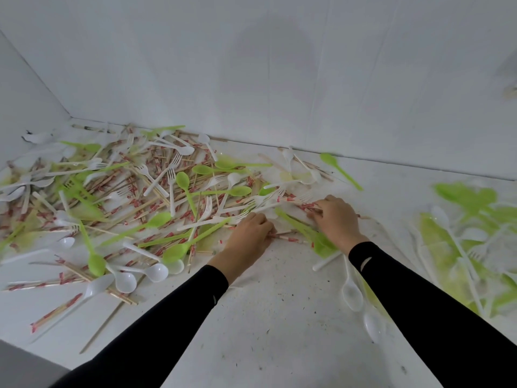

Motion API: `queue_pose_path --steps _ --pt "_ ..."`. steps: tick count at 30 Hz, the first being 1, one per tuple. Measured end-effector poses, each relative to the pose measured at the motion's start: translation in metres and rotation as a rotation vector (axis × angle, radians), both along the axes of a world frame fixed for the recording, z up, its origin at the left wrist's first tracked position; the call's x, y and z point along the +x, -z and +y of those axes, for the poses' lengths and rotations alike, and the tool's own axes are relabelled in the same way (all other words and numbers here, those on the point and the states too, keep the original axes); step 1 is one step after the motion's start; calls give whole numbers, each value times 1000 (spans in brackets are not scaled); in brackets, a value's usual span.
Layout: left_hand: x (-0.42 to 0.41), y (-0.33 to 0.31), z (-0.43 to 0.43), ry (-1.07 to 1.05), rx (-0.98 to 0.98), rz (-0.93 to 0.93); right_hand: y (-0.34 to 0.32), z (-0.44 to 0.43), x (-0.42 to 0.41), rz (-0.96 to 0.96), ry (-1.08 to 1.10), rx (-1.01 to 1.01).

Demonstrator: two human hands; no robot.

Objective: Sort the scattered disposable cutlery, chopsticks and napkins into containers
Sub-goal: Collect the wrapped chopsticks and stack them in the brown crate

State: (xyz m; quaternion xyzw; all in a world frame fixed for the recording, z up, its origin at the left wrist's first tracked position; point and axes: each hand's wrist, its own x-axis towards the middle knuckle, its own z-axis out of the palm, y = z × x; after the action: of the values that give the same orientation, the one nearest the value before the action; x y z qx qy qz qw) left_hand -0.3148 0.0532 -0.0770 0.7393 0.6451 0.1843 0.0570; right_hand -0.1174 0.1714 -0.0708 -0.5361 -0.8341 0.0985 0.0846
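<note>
A big heap of disposable cutlery (145, 197) covers the left of the white surface: green spoons, white spoons and forks, and chopsticks in red-printed paper sleeves. My left hand (249, 236) has its fingers curled round wrapped chopsticks (288, 238) lying on the surface at the heap's right edge. My right hand (335, 219) pinches another bunch of wrapped chopsticks (303, 205) just to the right. Green spoons (310, 233) lie between and under the two hands.
White walls (279, 79) close in the back and left. A green spoon (340, 169) and more cutlery lie by the back wall. Two white spoons (353, 295) lie under my right forearm. A blurred green and white pile (470, 233) sits at the right.
</note>
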Motion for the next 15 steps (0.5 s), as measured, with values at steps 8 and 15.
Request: queue_pose_path --steps 8,15 --pt "-14 -5 -11 -72 -38 -5 -12 -5 -5 15 -32 -143" --pt "-35 -21 -8 -53 -10 6 -44 1 7 -41 -17 -438"
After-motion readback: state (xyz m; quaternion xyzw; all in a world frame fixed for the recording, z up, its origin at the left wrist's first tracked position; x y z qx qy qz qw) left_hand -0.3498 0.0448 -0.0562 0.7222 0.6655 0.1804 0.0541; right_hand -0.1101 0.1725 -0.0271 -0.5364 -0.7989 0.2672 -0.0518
